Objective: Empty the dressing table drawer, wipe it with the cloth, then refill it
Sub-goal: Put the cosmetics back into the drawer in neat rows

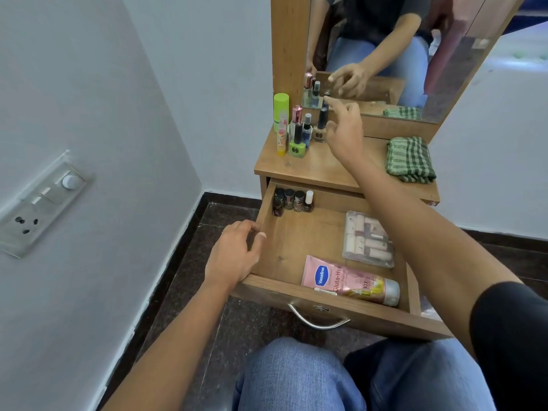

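Could knock over the crowded bottles [296, 143] on the worktop [326, 171] with the right grip [345, 132], open and empty just beside them, left grip [234, 254] curled over the side of the pulled-out, part-full drawer [299, 238], cloth [410, 160] folded nearby.

We see a wooden counter [317, 170] below the mirror [385, 40]. Near the mirror's left corner stand a green bottle [281, 109], a slim yellow tube [281, 137] and several nail polish bottles [297, 143], all upright and close together. Under the mirror's right corner lies a folded green checked cloth [410, 160].
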Motion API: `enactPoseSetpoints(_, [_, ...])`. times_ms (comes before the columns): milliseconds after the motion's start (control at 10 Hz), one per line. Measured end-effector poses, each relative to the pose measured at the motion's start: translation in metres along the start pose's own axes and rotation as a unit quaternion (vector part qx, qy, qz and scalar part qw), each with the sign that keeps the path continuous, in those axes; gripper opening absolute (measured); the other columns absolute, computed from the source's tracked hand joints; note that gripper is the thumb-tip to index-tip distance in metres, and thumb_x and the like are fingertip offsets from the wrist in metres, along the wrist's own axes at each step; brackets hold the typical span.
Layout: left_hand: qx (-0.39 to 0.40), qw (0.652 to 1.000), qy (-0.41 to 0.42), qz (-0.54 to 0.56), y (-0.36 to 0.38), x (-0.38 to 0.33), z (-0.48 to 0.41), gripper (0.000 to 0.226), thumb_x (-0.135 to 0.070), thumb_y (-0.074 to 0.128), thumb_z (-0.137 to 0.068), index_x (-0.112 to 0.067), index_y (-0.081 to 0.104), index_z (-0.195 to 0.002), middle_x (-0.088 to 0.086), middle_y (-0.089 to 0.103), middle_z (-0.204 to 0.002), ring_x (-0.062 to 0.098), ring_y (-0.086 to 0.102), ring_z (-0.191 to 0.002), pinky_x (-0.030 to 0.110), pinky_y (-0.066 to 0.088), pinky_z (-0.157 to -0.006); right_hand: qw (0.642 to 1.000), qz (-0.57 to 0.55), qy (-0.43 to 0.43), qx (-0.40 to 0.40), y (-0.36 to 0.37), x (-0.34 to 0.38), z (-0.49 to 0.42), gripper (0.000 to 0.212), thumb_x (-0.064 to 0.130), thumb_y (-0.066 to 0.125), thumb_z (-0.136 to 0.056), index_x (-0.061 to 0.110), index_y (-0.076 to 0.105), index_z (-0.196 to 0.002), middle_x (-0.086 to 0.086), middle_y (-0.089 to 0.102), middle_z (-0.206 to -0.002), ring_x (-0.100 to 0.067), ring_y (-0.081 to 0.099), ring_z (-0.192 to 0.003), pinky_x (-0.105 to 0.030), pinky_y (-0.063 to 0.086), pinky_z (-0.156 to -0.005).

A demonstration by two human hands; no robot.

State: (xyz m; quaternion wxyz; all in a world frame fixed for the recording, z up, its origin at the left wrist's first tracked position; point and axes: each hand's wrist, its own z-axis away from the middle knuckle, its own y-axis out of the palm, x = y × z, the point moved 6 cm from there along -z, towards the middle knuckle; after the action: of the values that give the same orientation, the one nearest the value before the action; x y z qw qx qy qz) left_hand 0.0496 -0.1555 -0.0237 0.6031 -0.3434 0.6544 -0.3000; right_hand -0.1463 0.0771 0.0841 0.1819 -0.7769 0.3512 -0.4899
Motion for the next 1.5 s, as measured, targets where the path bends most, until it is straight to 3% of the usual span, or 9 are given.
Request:
enactPoseSetpoints(200, [0.0, 1.0, -0.002, -0.001, 0.0, 0.0, 0.0, 0.031, -0.041, 0.049, -0.096, -0.023, 0.061, -0.118, -0.006, 0.062, -0.117, 0.009, 0.055, -0.105, 0.033, 0.052, -0.087, 0.998, 0.065, -0.007, 0.02, 0.006, -0.002, -0.011, 0.039, 0.007, 0.055, -0.09, 0.019, 0.059, -0.126, -0.009, 0.048, -0.116, -0.024, 0.049, -0.109, -0.033, 0.046, -0.089])
enactPoseSetpoints(300, [0.0, 1.0, -0.004, -0.002, 0.0, 0.001, 0.0, 0.032, -0.042, 0.049, -0.096, -0.023, 0.061, -0.119, -0.006, 0.061, -0.117, 0.008, 0.054, -0.106, 0.033, 0.052, -0.088, 0.998, 0.059, -0.007, 0.013, 0.005, -0.002, -0.01, 0.032, 0.008, 0.059, -0.087, 0.017, 0.06, -0.118, -0.008, 0.05, -0.116, -0.023, 0.049, -0.109, -0.031, 0.044, -0.085])
enactPoseSetpoints(500, [-0.001, 1.0, -0.004, -0.003, 0.0, 0.002, 0.0, 0.032, -0.042, 0.049, -0.097, -0.024, 0.061, -0.12, -0.006, 0.062, -0.118, 0.008, 0.054, -0.106, 0.034, 0.052, -0.089, 0.995, 0.078, -0.044, -0.038, -0.005, 0.011, -0.004, 0.006, 0.009, 0.058, -0.084, 0.01, 0.058, -0.09, -0.005, 0.062, -0.089, -0.022, 0.056, -0.083, -0.036, 0.046, -0.068])
enactPoseSetpoints(800, [-0.001, 1.0, -0.001, -0.001, 0.002, 0.003, -0.001, 0.032, -0.042, 0.048, -0.096, -0.022, 0.061, -0.118, -0.006, 0.062, -0.116, 0.007, 0.052, -0.105, 0.029, 0.047, -0.085, 0.983, -0.086, -0.068, -0.15, -0.057, 0.001, 0.056, 0.009, 0.015, 0.06, -0.088, 0.008, 0.062, -0.094, -0.005, 0.063, -0.088, -0.009, 0.055, -0.075, -0.016, 0.045, -0.068])
enactPoseSetpoints(1000, [-0.005, 1.0, 0.0, -0.002, 0.002, 0.002, 0.0, 0.031, -0.041, 0.048, -0.097, -0.022, 0.061, -0.117, -0.006, 0.062, -0.115, 0.007, 0.051, -0.104, 0.026, 0.041, -0.08, 0.985, -0.06, -0.137, -0.081, -0.035, 0.011, 0.121, 0.014, 0.008, 0.065, -0.089, 0.0, 0.064, -0.1, -0.009, 0.064, -0.088, -0.014, 0.058, -0.075, -0.011, 0.043, -0.071])
enactPoseSetpoints(1200, [-0.006, 1.0, 0.001, -0.003, 0.001, 0.002, 0.0, 0.032, -0.041, 0.048, -0.097, -0.021, 0.061, -0.118, -0.005, 0.062, -0.115, 0.008, 0.052, -0.104, 0.026, 0.042, -0.081, 0.984, -0.033, -0.172, -0.011, 0.008, 0.03, 0.146, 0.01, 0.008, 0.064, -0.089, 0.002, 0.065, -0.097, -0.009, 0.064, -0.087, -0.01, 0.053, -0.078, -0.024, 0.045, -0.07])
enactPoseSetpoints(1400, [-0.009, 1.0, 0.003, -0.003, 0.001, 0.002, 0.0, 0.031, -0.042, 0.048, -0.096, -0.022, 0.06, -0.118, -0.005, 0.061, -0.113, 0.008, 0.053, -0.103, 0.027, 0.044, -0.081, 0.995, -0.03, -0.074, 0.063, 0.056, 0.005, 0.158, 0.013, 0.009, 0.062, -0.09, 0.003, 0.065, -0.101, -0.008, 0.063, -0.097, -0.018, 0.058, -0.087, -0.035, 0.051, -0.078])
enactPoseSetpoints(1500, [-0.011, 1.0, 0.003, -0.005, 0.001, 0.002, 0.0, 0.031, -0.042, 0.048, -0.096, -0.022, 0.06, -0.118, -0.006, 0.061, -0.114, 0.007, 0.051, -0.102, 0.028, 0.045, -0.082, 0.995, -0.009, -0.056, 0.081, 0.069, -0.002, 0.157, 0.015, 0.009, 0.059, -0.091, 0.004, 0.064, -0.104, -0.01, 0.063, -0.1, -0.022, 0.058, -0.091, -0.033, 0.047, -0.08])
